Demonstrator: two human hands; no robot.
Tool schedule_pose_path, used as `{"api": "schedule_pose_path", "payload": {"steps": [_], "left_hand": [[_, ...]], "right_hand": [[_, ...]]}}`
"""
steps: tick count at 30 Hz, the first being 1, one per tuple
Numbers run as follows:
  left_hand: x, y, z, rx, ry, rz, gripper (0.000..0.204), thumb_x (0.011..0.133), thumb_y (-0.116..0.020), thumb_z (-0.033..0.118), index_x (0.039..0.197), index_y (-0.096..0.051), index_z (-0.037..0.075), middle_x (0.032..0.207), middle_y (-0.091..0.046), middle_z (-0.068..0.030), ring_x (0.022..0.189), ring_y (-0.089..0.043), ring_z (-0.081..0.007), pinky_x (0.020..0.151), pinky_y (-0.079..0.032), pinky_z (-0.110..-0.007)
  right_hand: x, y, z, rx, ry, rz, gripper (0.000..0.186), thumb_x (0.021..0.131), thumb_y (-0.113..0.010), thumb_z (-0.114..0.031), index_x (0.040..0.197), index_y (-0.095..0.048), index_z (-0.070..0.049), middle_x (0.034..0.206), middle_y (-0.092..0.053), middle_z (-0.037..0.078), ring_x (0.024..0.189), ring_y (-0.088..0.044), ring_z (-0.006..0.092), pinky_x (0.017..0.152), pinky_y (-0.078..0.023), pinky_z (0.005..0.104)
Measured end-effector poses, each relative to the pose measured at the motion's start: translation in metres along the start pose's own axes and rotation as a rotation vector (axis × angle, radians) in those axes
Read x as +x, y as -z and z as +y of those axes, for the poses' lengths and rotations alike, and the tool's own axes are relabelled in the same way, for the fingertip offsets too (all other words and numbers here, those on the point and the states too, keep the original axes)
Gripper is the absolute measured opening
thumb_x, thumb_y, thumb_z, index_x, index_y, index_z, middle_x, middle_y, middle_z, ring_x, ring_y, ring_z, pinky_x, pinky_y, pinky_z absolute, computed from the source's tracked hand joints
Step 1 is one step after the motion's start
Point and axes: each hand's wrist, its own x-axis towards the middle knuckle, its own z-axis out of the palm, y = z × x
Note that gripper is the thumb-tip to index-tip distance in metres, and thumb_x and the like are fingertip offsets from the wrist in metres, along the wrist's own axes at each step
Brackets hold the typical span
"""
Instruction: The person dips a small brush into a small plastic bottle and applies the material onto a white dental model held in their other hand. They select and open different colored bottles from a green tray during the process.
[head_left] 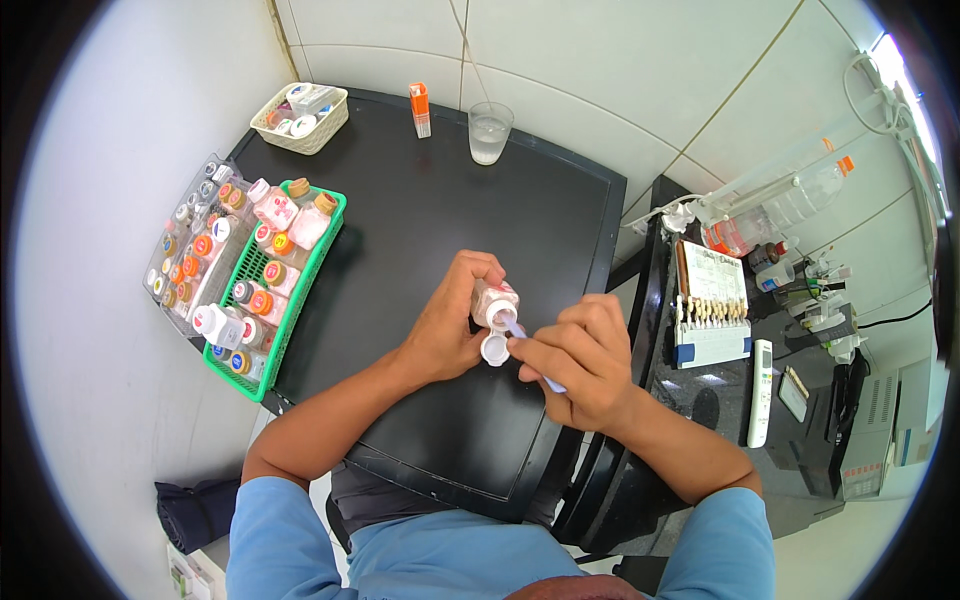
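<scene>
My left hand (447, 315) is wrapped round a small clear bottle (494, 297) with pinkish contents, tilted toward me above the black table (400, 220). Its white flip cap (494, 349) hangs open on the near side. In my right hand (585, 362) a thin pale lilac stick-like tool (552, 384) is pinched, its far end at the bottle's white mouth. Whether that tip is inside the neck or just at its rim, I cannot tell. My right fingertips are close beside the open cap.
At the left stand a green basket (322, 262) and a clear organizer (172, 230) full of small bottles. Toward the back are a cream basket (335, 122), an orange-and-white box (420, 110) and a cup (489, 135) holding a thin stick. A tooth shade guide (712, 305) and remote (760, 395) lie on the right counter.
</scene>
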Motion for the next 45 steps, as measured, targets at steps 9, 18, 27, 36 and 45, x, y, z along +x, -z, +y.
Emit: {"api": "schedule_pose_path", "payload": {"steps": [9, 18, 27, 36, 45], "left_hand": [[-0.005, -0.002, -0.007, -0.084, 0.039, -0.051, 0.067, 0.091, -0.089, -0.006, 0.138, -0.044, 0.009, 0.133, -0.064, -0.0151, 0.109, -0.077, -0.024, 0.096, -0.064, -0.039], [0.006, 0.005, 0.01, -0.004, -0.082, -0.056, 0.058, 0.09, -0.088, -0.002, 0.143, -0.064, 0.004, 0.134, -0.063, -0.0152, 0.121, -0.075, -0.0261, 0.105, -0.061, -0.038], [0.001, 0.001, 0.003, -0.124, 0.04, -0.056, 0.053, 0.091, -0.093, 0.004, 0.134, -0.061, 0.005, 0.132, -0.067, -0.014, 0.121, -0.079, -0.0266, 0.104, -0.064, -0.04], [0.0, 0.003, 0.008, -0.04, -0.033, -0.086, 0.059, 0.09, -0.089, 0.001, 0.143, -0.061, 0.006, 0.133, -0.065, -0.0141, 0.114, -0.073, -0.0237, 0.098, -0.06, -0.038], [0.001, 0.004, 0.004, -0.005, -0.028, -0.053, 0.063, 0.085, -0.085, -0.004, 0.143, -0.062, 0.004, 0.136, -0.064, -0.0163, 0.128, -0.069, -0.0327, 0.108, -0.057, -0.043]], "right_hand": [[-0.004, -0.009, 0.003, 0.087, -0.122, -0.025, 0.025, 0.086, -0.087, -0.012, 0.11, -0.081, -0.008, 0.098, -0.074, 0.001, 0.088, -0.062, 0.0262, 0.086, -0.046, 0.0427], [0.001, 0.001, 0.004, 0.033, -0.071, -0.031, 0.025, 0.086, -0.088, -0.013, 0.108, -0.08, -0.007, 0.095, -0.073, 0.002, 0.088, -0.062, 0.0259, 0.085, -0.045, 0.0439], [0.001, -0.004, 0.006, -0.066, -0.012, -0.06, 0.025, 0.084, -0.088, -0.013, 0.108, -0.081, -0.008, 0.094, -0.07, 0.001, 0.088, -0.061, 0.0252, 0.086, -0.045, 0.0434], [-0.001, -0.003, 0.005, 0.07, -0.097, -0.046, 0.021, 0.087, -0.087, -0.012, 0.106, -0.08, -0.007, 0.089, -0.069, 0.003, 0.087, -0.061, 0.0269, 0.086, -0.044, 0.0434], [-0.001, 0.002, 0.007, 0.014, -0.073, 0.034, 0.025, 0.086, -0.088, -0.013, 0.109, -0.082, -0.008, 0.095, -0.072, 0.002, 0.088, -0.061, 0.0248, 0.087, -0.044, 0.0426]]}}
